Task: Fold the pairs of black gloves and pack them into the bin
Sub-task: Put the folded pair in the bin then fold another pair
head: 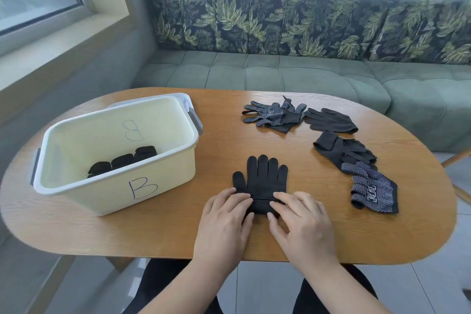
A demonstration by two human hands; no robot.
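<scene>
A black glove (262, 178) lies flat on the table (229, 237) straight in front of the person, fingers pointing away and cuff toward the body. That probably puts the fold line within easy reach. Whether a 2nd glove lies stacked beneath it cannot be told.

The left hand (224, 216) and right hand (303, 219) sit side by side on the cuff end. Each pinches the turned-up cuff, fingers on top and thumb at the near edge, so the fold looks to be starting evenly across the width.

The bin (114, 194), marked B, stands just left of the work spot, and 3 folded bundles (122, 160) sit in a row inside it. The loose gloves (341, 153), some dotted, lie scattered to the right, apart from the bin. They seem to be waiting their turn.
</scene>
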